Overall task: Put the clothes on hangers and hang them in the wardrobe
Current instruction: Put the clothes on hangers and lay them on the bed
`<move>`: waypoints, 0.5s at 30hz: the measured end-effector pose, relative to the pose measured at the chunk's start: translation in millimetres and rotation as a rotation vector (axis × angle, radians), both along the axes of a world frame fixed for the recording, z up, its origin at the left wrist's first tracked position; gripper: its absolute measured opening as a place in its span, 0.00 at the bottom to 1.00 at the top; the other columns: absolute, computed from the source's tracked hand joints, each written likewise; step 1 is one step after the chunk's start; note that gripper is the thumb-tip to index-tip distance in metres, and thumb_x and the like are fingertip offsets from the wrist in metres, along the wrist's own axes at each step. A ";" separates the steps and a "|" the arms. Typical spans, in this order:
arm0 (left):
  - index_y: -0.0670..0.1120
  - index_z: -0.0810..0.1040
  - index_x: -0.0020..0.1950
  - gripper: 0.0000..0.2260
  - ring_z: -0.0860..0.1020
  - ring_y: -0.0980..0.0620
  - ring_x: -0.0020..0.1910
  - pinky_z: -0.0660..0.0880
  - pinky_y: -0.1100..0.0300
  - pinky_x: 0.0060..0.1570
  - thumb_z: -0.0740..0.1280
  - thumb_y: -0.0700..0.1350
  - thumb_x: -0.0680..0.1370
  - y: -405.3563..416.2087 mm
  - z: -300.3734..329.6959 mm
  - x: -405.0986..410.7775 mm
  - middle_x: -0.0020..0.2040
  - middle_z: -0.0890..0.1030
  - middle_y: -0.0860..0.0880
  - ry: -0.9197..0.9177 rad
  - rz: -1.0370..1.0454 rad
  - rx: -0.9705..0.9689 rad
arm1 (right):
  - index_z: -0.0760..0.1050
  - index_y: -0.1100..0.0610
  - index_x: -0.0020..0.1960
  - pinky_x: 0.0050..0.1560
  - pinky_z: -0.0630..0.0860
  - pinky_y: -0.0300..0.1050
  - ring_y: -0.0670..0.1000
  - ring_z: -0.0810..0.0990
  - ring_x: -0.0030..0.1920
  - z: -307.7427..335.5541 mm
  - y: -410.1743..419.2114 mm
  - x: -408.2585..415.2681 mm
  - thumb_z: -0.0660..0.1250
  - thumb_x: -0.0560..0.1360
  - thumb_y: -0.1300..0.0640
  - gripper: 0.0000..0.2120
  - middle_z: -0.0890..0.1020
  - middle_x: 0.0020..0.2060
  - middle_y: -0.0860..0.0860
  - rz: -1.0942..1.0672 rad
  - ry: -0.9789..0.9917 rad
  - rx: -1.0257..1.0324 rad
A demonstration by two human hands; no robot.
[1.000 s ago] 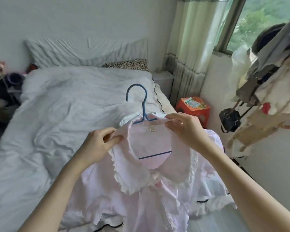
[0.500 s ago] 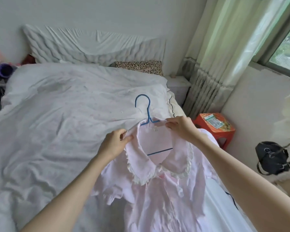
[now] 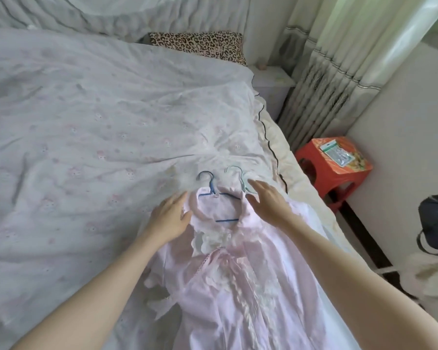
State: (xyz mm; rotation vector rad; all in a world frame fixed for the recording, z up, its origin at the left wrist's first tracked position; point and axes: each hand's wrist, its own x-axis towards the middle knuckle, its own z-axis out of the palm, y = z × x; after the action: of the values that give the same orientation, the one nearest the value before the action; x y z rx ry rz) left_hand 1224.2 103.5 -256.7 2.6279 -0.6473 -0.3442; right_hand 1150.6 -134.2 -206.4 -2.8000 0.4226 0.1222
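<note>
Both hands have let go since half a second back, when I was pinching the collar up off the bed. Now the pale pink dress with the frilly white lace collar (image 3: 228, 286) is lying flat on the white quilt with faint pink prints (image 3: 91, 127), and the thin blue wire hanger (image 3: 214, 195) is tucked inside its neckline, hook poking out onto the quilt above the collar. My left hand (image 3: 168, 218) rests on the left side of the collar with the fingers straight and loose, gripping nothing. My right hand (image 3: 269, 200) is spread flat over the right shoulder of the dress, fingers stretched out, also holding nothing. Its fingertips are right at a second pale mint green wire hanger (image 3: 238, 176) lying just right of the blue hook; can't tell if they actually touch it. Off to the right there's a red plastic stool (image 3: 334, 178) on the floor near the grey-banded curtain (image 3: 326, 92).
</note>
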 end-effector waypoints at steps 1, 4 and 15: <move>0.48 0.55 0.76 0.26 0.57 0.48 0.74 0.58 0.51 0.69 0.58 0.52 0.80 2.8 -1.2 -8.0 0.76 0.57 0.48 -0.019 -0.040 0.034 | 0.59 0.54 0.73 0.67 0.59 0.48 0.56 0.64 0.69 -2.6 0.5 -10.8 0.56 0.80 0.51 0.23 0.66 0.70 0.54 -0.004 0.001 -0.017; 0.50 0.51 0.76 0.27 0.49 0.49 0.75 0.50 0.50 0.72 0.54 0.57 0.79 10.0 0.0 -45.7 0.77 0.51 0.48 -0.006 -0.101 0.065 | 0.57 0.53 0.74 0.70 0.54 0.47 0.53 0.59 0.73 -8.4 7.9 -58.2 0.56 0.80 0.49 0.25 0.63 0.73 0.53 -0.030 -0.054 -0.017; 0.57 0.36 0.73 0.30 0.28 0.53 0.70 0.27 0.58 0.66 0.39 0.64 0.73 -36.9 68.8 -264.2 0.72 0.31 0.54 -0.069 -0.536 -0.008 | 0.60 0.52 0.73 0.70 0.56 0.60 0.58 0.62 0.72 25.0 12.3 -315.9 0.62 0.76 0.45 0.28 0.65 0.71 0.54 -0.248 -0.002 -0.106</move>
State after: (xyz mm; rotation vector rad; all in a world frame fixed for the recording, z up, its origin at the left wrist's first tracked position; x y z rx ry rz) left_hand 959.9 66.6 -187.9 2.4280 -1.3732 -0.4011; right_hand 834.7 -121.9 -181.4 -2.8211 0.7913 0.0422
